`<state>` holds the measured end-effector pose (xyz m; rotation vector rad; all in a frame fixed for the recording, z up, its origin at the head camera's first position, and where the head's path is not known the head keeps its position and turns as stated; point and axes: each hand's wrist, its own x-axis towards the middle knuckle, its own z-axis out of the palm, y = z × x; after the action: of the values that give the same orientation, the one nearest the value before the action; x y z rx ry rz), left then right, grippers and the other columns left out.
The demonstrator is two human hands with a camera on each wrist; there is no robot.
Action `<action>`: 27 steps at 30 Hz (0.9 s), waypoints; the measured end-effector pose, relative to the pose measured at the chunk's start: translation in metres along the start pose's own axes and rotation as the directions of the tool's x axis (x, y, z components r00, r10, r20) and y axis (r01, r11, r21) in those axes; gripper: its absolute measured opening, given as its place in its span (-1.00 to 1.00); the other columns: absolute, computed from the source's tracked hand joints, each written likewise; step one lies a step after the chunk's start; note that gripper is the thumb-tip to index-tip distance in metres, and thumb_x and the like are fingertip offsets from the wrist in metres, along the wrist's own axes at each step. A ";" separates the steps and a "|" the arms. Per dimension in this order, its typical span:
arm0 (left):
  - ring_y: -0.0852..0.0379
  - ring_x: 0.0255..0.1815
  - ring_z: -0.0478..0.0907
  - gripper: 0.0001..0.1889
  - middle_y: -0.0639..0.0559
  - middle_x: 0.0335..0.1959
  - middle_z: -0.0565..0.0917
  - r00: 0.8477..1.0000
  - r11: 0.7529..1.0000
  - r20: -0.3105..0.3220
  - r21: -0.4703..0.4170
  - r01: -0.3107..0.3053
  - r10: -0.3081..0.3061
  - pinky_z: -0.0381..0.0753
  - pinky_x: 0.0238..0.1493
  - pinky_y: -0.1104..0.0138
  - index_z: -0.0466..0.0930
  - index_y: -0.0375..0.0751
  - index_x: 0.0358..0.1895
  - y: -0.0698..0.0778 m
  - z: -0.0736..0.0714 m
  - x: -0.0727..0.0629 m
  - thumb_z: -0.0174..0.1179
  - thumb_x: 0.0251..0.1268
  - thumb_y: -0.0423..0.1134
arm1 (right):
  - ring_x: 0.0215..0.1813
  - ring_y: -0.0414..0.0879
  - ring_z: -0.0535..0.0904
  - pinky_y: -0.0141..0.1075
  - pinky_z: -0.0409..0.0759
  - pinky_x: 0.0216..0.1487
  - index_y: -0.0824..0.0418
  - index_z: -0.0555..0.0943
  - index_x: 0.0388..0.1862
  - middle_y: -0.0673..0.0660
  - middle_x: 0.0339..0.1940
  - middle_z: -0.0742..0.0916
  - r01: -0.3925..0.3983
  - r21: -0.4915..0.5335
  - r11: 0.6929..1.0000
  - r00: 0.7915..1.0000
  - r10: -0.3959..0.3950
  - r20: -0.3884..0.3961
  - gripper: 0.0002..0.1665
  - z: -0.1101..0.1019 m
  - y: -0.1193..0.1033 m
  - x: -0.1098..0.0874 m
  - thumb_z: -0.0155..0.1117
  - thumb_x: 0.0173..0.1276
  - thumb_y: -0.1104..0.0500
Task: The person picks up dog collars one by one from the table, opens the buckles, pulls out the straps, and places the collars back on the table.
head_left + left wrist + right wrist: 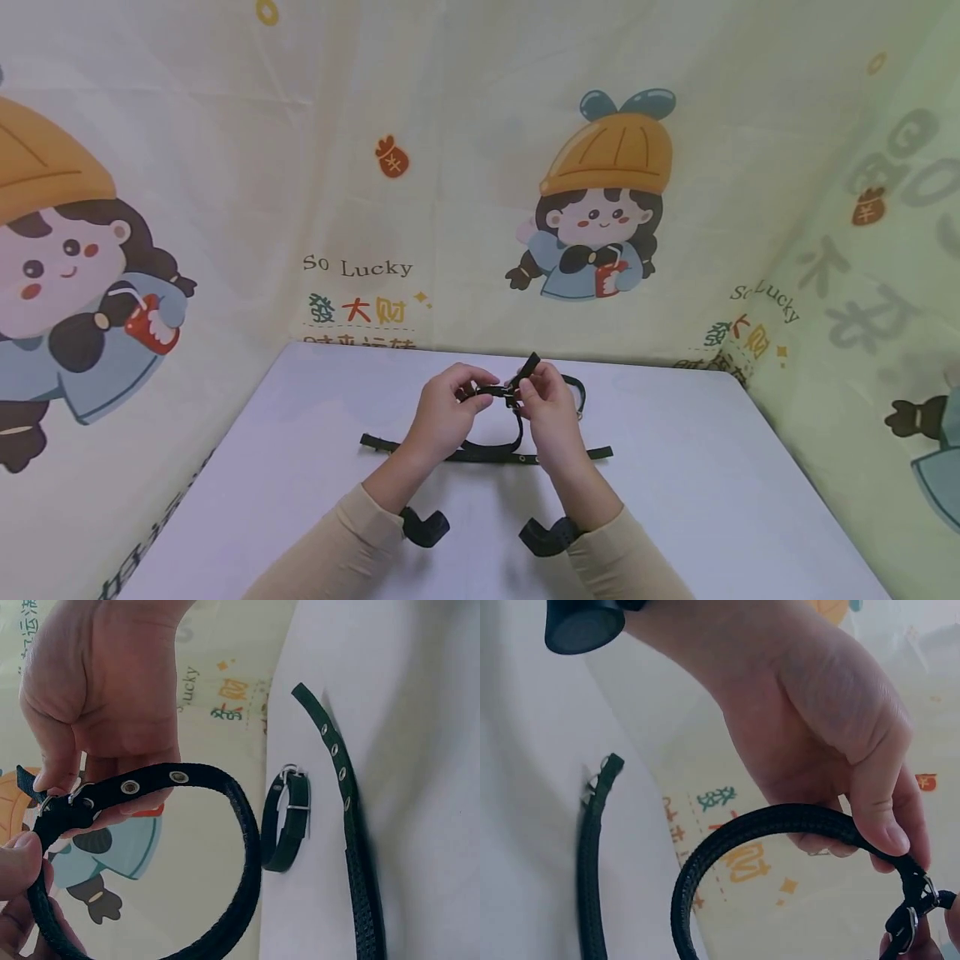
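We see the looped black strap raised above the desk, its free end slanting up beside the nearer right hand. Fingers of both hands pinch it, the left hand opposite; a straight strap lies crosswise below.

Head view: soft, even light — faint diffuse shadows on the white tabletop, backdrop cloth tinged green at right. Wrist views dimmer, greyer — black collar loses detail in its darker stretches.
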<state>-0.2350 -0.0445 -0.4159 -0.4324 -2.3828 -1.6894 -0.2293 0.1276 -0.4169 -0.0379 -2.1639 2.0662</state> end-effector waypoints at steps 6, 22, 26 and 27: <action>0.07 -0.13 0.58 -0.67 0.14 -0.14 0.69 0.994 0.998 0.105 0.060 0.014 -0.020 0.64 -0.12 0.24 0.82 0.10 -0.04 -0.002 -0.004 0.005 0.37 0.39 -0.50 | 0.09 0.04 0.68 -0.11 0.67 0.16 0.26 0.56 0.18 0.27 0.11 0.75 0.042 -0.125 0.991 0.999 -0.038 0.034 -0.81 -0.001 -0.003 -0.002 0.11 0.69 0.29; 0.02 -0.12 0.50 -0.68 0.01 -0.19 0.64 0.949 0.982 0.289 0.176 0.075 -0.125 0.52 -0.18 0.23 0.84 0.07 -0.04 0.001 -0.009 0.013 0.37 0.37 -0.49 | 0.07 0.02 0.73 -0.06 0.73 0.14 0.13 0.58 0.15 0.19 0.08 0.74 0.012 -0.284 0.959 0.997 0.010 0.076 -0.83 -0.003 -0.003 -0.002 0.14 0.70 0.25; 0.02 -0.23 0.49 -0.69 -0.02 -0.27 0.66 0.928 0.985 0.341 0.138 0.106 -0.148 0.47 -0.29 0.27 0.83 0.02 -0.05 -0.001 -0.013 0.019 0.40 0.32 -0.52 | 0.08 0.04 0.75 0.02 0.74 0.20 0.13 0.58 0.16 0.20 0.09 0.74 0.013 -0.286 0.958 0.996 0.014 0.094 -0.83 -0.003 -0.003 -0.001 0.14 0.70 0.25; 0.02 -0.26 0.49 -0.69 -0.04 -0.30 0.67 0.923 0.986 0.355 0.119 0.116 -0.151 0.45 -0.30 0.28 0.83 -0.01 -0.05 -0.002 -0.014 0.020 0.39 0.31 -0.53 | 0.08 0.04 0.75 0.04 0.74 0.21 0.14 0.58 0.16 0.20 0.09 0.74 0.013 -0.285 0.959 0.995 0.015 0.099 -0.82 -0.003 -0.004 -0.001 0.14 0.70 0.26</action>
<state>-0.2547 -0.0560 -0.4067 -0.6284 -2.8016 -1.6615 -0.2273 0.1307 -0.4133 0.0332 -2.5061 1.7740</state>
